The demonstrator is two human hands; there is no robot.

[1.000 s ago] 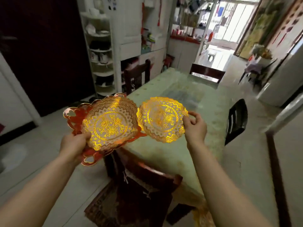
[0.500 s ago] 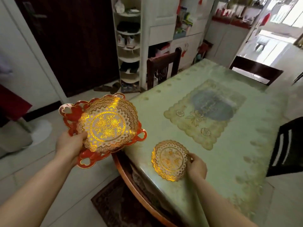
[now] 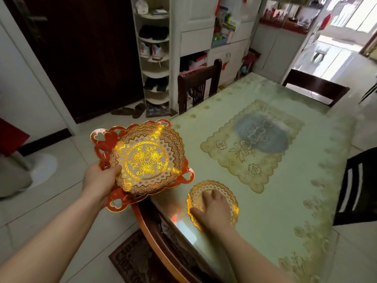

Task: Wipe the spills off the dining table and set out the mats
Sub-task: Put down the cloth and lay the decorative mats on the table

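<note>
Near table corner: the small round gold-filigree mat (image 3: 214,185) is laid flat on the green patterned table (image 3: 285,211), just inside the near edge. A second ago it was held up in the air beside the stack, and half a second ago it was pinched at its rim while being lowered.
Right grip (image 3: 214,211): opened out, with palm and straight fingers pressed flat on the small mat. Nothing is held.
Left grip (image 3: 100,180): closed on the near edge of the stack, thumb on top, as before.
Stack: the large round gold floral mat (image 3: 149,158) is carried over a red mat with heart cut-outs (image 3: 104,139), at the table's near-left edge.
Table centre: a pale scalloped rectangular mat with a blue oval (image 3: 255,144) is seen, well apart from the small mat.
Spills: none can be made out, only a bright reflection by the table edge.
Task meaning: one mat is judged placed, and the stacked mats are not yet set out.
</note>
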